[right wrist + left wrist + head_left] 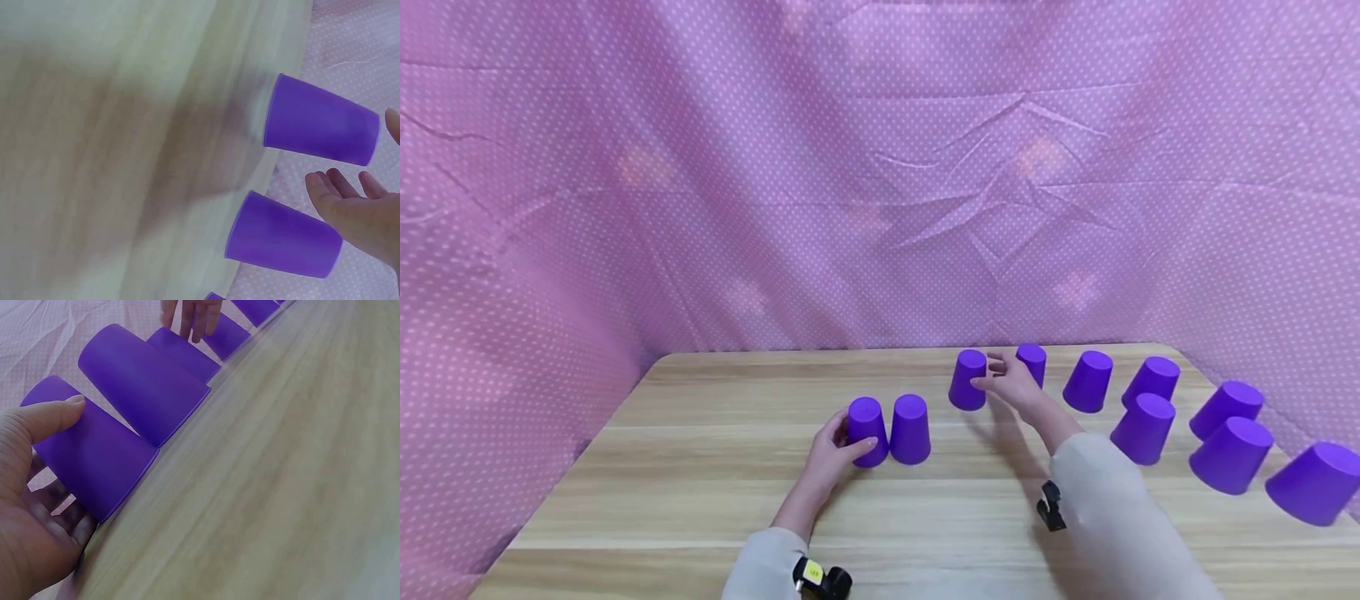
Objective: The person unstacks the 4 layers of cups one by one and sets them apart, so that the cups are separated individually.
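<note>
Upside-down purple cups stand on the wooden table. My left hand (829,454) grips the leftmost purple cup (94,450), its thumb across the near side and fingers round the back. Close against that one stands a second purple cup (911,430). Farther back, my right hand (1011,383) has its fingers spread beside a third purple cup (967,381); whether they touch it I cannot tell. In the right wrist view the right hand (362,209) reaches between two cups, without curling round either. Behind this hand another purple cup (1032,360) is partly covered.
Several more purple cups, among them a back-row cup (1087,382) and a front-row cup (1231,456), stand in rows at the right. A pink dotted cloth (880,208) hangs behind the table (700,500) and at its sides.
</note>
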The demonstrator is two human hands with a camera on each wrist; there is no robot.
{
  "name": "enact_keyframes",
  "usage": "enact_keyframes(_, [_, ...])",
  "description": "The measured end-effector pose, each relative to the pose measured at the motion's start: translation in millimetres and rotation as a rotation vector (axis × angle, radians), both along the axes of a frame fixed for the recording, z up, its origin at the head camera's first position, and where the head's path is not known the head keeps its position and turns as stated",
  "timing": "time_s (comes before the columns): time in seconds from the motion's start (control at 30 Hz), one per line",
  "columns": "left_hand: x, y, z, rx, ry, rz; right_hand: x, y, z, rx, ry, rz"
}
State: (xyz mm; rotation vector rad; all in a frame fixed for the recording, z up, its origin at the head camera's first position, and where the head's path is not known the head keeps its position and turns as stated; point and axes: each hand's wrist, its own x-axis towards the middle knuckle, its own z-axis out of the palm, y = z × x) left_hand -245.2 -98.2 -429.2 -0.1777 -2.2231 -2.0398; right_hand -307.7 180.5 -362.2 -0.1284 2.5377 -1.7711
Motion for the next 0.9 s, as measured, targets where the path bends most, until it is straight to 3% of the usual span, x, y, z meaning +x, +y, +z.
enact_keyframes(0.3, [0.1,0.0,-0.2,-0.005,0.001,0.003,9.9,2.2,15.9,0.068,0.074,0.037])
enact_keyframes(0.53, [-0.9,-0.8,1.1,0.006,0.006,-0.001,20.2,-12.3,26.0,0.014,0.102,0.075])
enact_keyframes(0.9, [-0.8,-1.3,-0.7,0.032,0.009,-0.018,36.8,-47.8,12.5,-0.077,0.062,0.205])
